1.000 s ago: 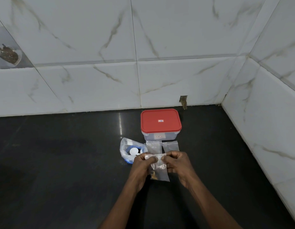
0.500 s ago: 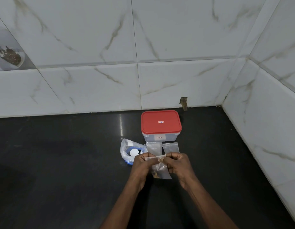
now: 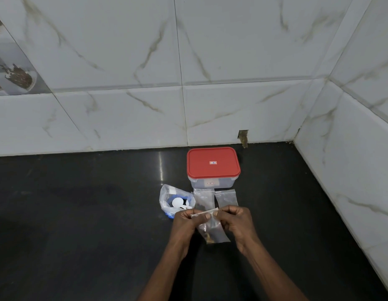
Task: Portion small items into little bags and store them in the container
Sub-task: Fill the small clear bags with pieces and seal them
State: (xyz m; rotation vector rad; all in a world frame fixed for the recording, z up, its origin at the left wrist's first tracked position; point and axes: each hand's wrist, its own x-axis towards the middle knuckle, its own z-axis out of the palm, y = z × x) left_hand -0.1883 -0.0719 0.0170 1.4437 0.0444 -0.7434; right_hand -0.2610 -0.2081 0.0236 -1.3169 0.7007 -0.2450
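**A:** Little bag (image 3: 214, 232), how does it handle?

**B:** Thin clear film, limp, almost no weight. A few brown bits (image 3: 209, 237) sag into the bottom corner. Likely slick, and the body would crumple if squeezed. Best taken by the stiffer seal strip along the top.

**A:** Grip?

**B:** Both narrow, pinching that strip. Left hand (image 3: 184, 222) has the left end, thumb on the near face. Right hand (image 3: 236, 222) has the right end. The bag hangs below the fingers, tilted a little. Cannot tell if its bottom touches the table (image 3: 80, 213).

**A:** Surroundings?

**B:** Container (image 3: 210, 183), red lid (image 3: 213, 162) on, stands beyond the hands near the wall. Spare little bags (image 3: 226, 197) lie flat between it and the hands. Larger bag (image 3: 175, 202) holding white and blue pieces sits just left.

**A:** Seal closed?

**B:** Cannot tell.
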